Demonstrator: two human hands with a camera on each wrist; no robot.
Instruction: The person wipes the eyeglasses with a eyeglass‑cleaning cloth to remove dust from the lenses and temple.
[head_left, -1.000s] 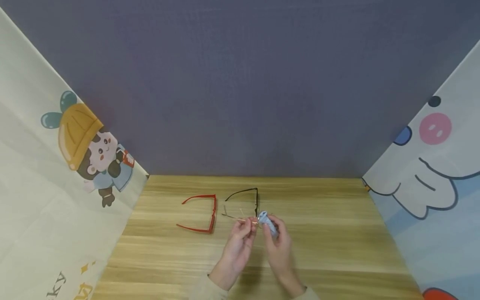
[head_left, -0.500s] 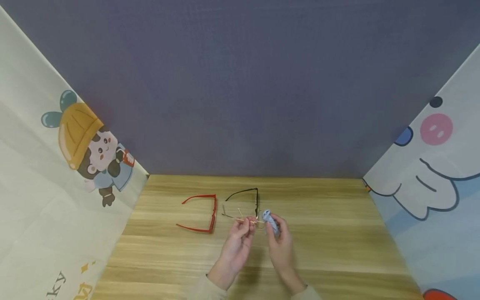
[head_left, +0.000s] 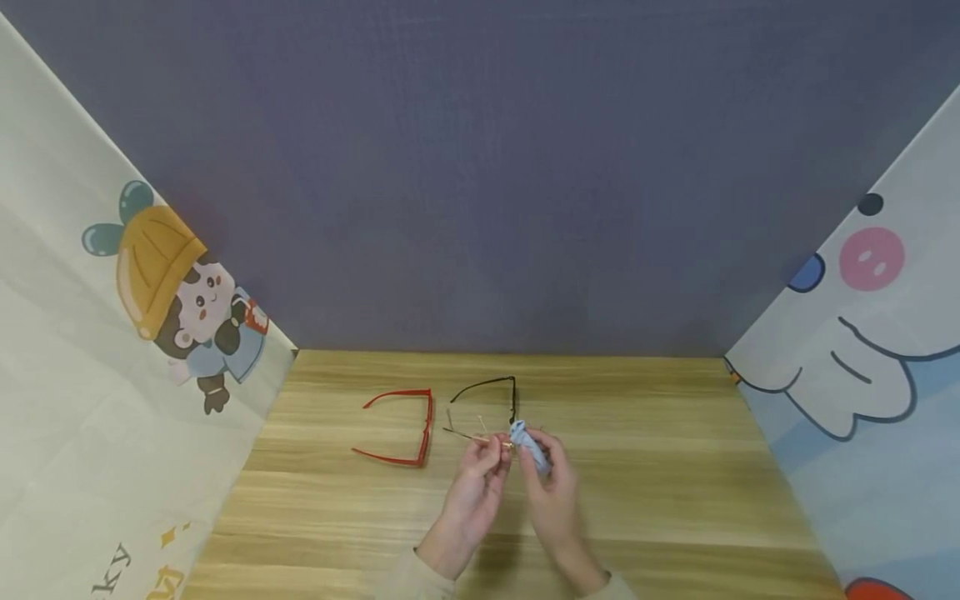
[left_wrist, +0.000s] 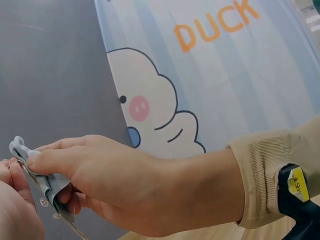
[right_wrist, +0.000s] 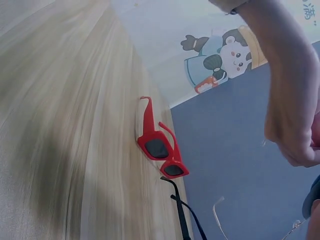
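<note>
My left hand (head_left: 472, 500) pinches the thin gold frame of a pair of eyeglasses (head_left: 482, 423) with thumb and fingers. To its right, my right hand (head_left: 553, 500) grips a bunched light blue cloth (head_left: 529, 447), folded over the front of these eyeglasses. In the left wrist view, the cloth (left_wrist: 56, 184) lies between right thumb and fingers, against the wire frame; clear nose pads stick out below. The lens inside the cloth is hidden. One thin temple of the eyeglasses (right_wrist: 216, 215) shows in the right wrist view. Both hands are held above the wooden table (head_left: 660, 475).
Red sunglasses (head_left: 428, 429) with dark lenses lie on the table to the left, temples pointing left. Black-framed glasses (head_left: 513, 398) lie just beyond my hands, partly covered by them. A dark wall (head_left: 480, 208) closes the back, with cartoon-printed cloth panels (head_left: 847, 333) at both sides.
My right hand drew the cloth slightly right, off the eyeglasses, about half a second ago. Now it is back to the left against them. The left hand stays nearly still.
</note>
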